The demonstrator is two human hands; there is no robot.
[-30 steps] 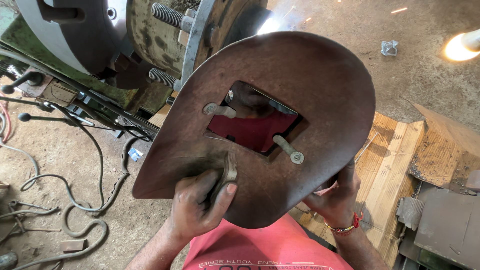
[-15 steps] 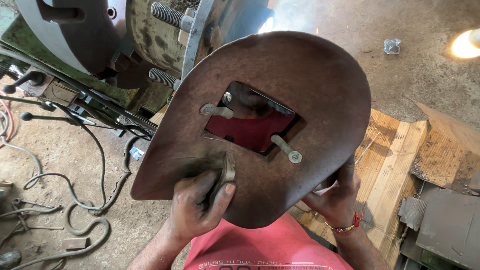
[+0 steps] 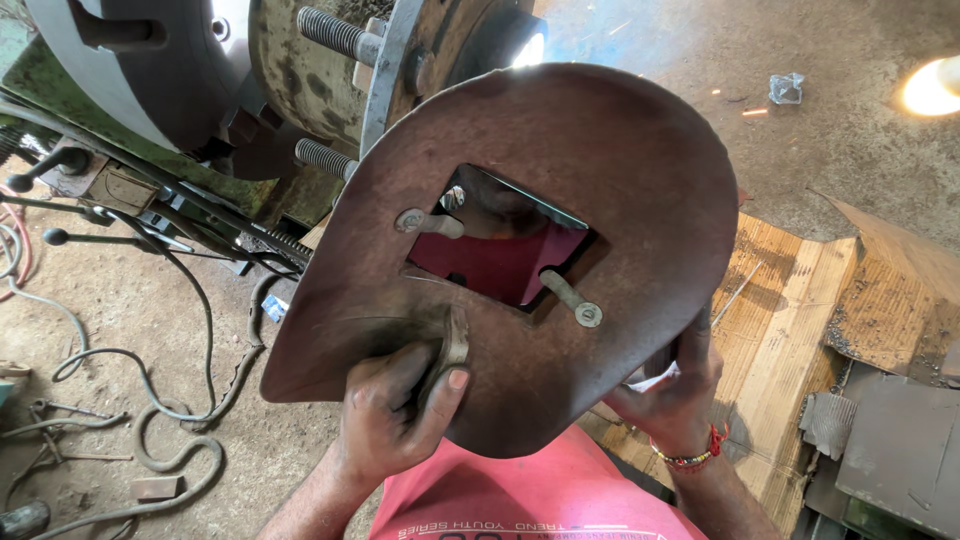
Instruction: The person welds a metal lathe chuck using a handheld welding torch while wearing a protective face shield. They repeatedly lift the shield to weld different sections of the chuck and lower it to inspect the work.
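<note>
Head view: you hold the hand-held welding shield [image 3: 520, 260] up in front of you, its rusty brown inner face toward the camera and its dark red viewing glass [image 3: 500, 262] near the middle, kept in by two small metal clips [image 3: 570, 300]. Your left hand [image 3: 395, 415] has its grip pressed together around the shield's handle [image 3: 450, 345] at the lower left edge, thumb laid along the handle. Your right hand [image 3: 670, 395] reaches under the shield's lower right edge; its grip looks curled around something dark, but the shield hides most of it, so I cannot tell what it pinches.

Beyond the top rim a bright arc glare [image 3: 530, 50] shows against the rusty flanged workpiece [image 3: 330, 70] with its threaded studs, mounted on the green machine [image 3: 120, 140]. A few sparks [image 3: 750, 110] lie out over the concrete floor [image 3: 800, 170]. Judging by that, welding is in hand right now, shield up and arc lit; how much of the seam is laid or left is hidden behind the shield. Cables [image 3: 150, 400] trail on the floor at left, a wooden pallet [image 3: 780, 330] sits at right.
</note>
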